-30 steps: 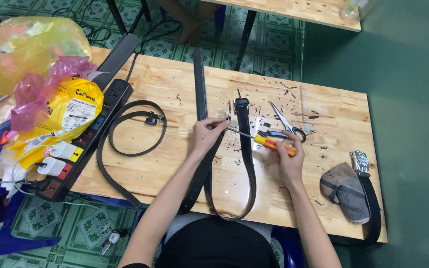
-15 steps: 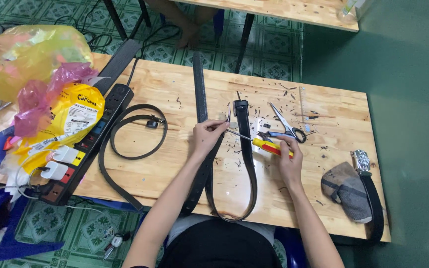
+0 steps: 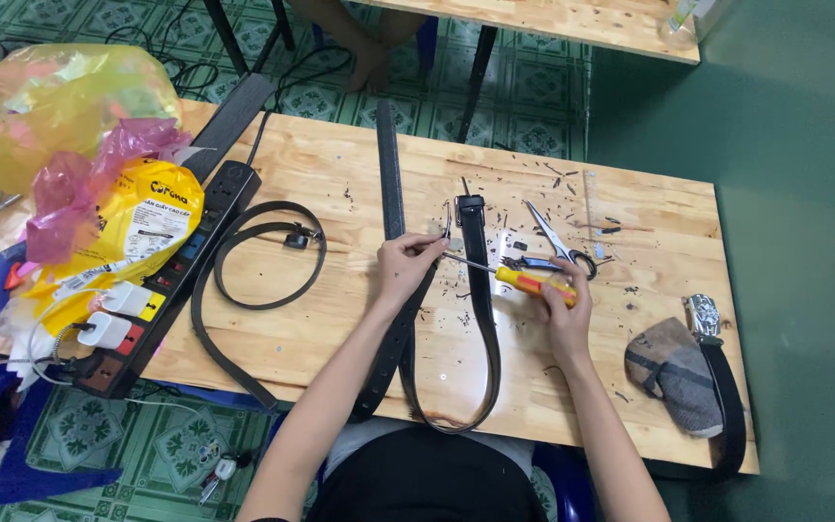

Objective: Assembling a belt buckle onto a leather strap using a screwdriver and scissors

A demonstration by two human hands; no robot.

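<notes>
A black belt lies looped on the wooden table, its buckle end near the middle. My left hand pinches the belt's metal buckle. My right hand grips a screwdriver with a yellow and orange handle. Its metal shaft points left toward the buckle and my left fingers. Both forearms reach up from the bottom of the view.
Scissors lie just beyond the screwdriver. A second black belt curls at left beside a black power strip. Plastic bags pile at far left. A cloth pad and a belt with a silver buckle sit at right.
Both hands stay at the buckle; the screwdriver tip has shifted slightly at it. Nothing else on the table has moved.
</notes>
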